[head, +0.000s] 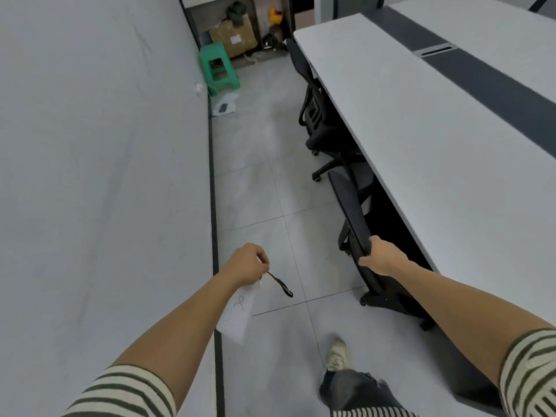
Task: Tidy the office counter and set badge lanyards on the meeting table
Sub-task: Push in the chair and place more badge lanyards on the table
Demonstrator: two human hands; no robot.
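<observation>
Badge lanyard (237, 311), black strap and clear card sleeve, dangles over the floor (255, 191) from the left hand (246, 261), pinched in its curled fingers, not yet on the long white meeting counter (421, 145). The right hand (382, 255) grips the backrest top of an office chair (349, 206) beside that counter. No lanyard shows on it, so laying-out seems barely begun.
</observation>
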